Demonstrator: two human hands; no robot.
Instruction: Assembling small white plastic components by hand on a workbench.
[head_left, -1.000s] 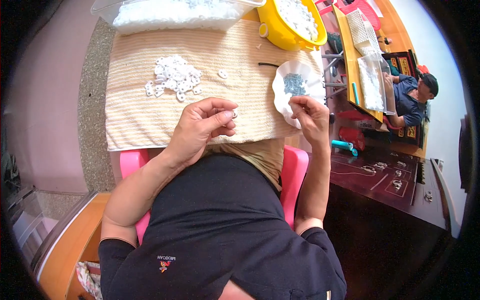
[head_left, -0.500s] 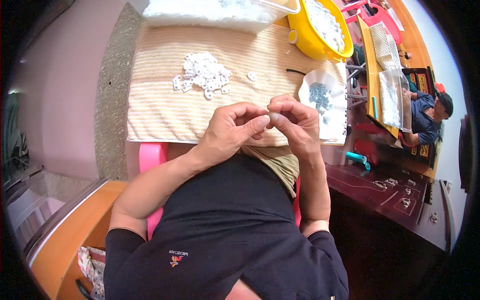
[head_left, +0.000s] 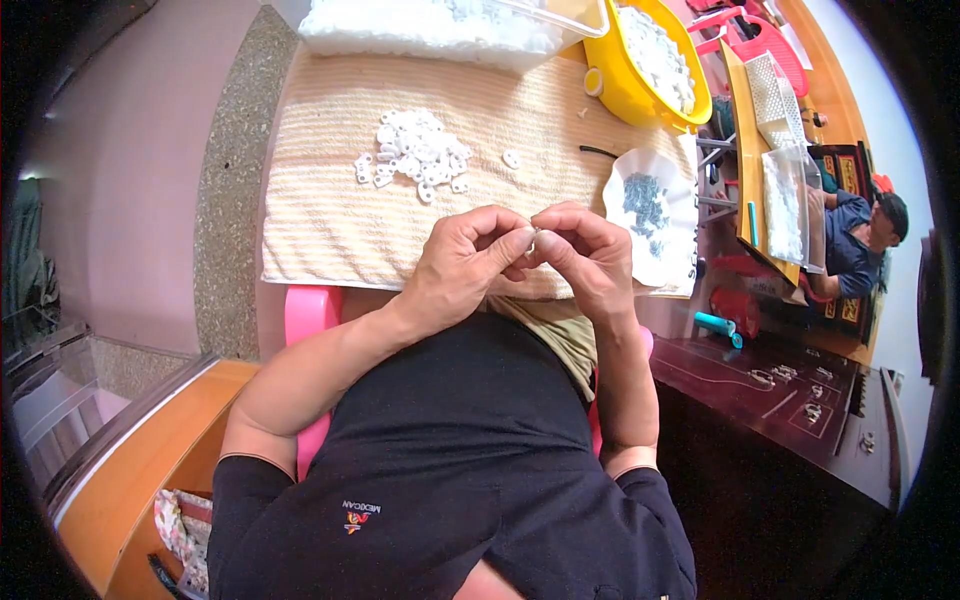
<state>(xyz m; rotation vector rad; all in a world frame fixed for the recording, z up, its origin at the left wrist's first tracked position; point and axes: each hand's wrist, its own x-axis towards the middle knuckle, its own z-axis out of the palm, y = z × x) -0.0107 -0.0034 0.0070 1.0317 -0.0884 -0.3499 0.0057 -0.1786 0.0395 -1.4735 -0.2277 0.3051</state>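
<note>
My left hand (head_left: 468, 253) and my right hand (head_left: 590, 252) meet fingertip to fingertip over the near edge of the towel-covered table (head_left: 330, 235). Both are closed in a pinch around one tiny pale piece (head_left: 536, 240), mostly hidden by the thumbs, too small to name. Beyond the left hand lies a heap of small white plastic parts with holes (head_left: 420, 150). A single white part (head_left: 511, 159) rests apart from it, to the right. Near my right hand is a white paper-like round dish (head_left: 655, 262) bearing many small dark pieces (head_left: 646, 205).
A clear bin (head_left: 430, 40) of white parts stands at the far edge, beside a yellow tub (head_left: 603, 70) full of white pieces. A thin black stick (head_left: 598, 150) lies near the dish. At right, another person (head_left: 860, 240) sits at a wooden table (head_left: 745, 190) with a clear tray.
The whole view has shifted slightly, with the table items appearing a little lower and to the right. My hands stay pinched together, and a bit of the tiny piece now shows between the thumbs.
</note>
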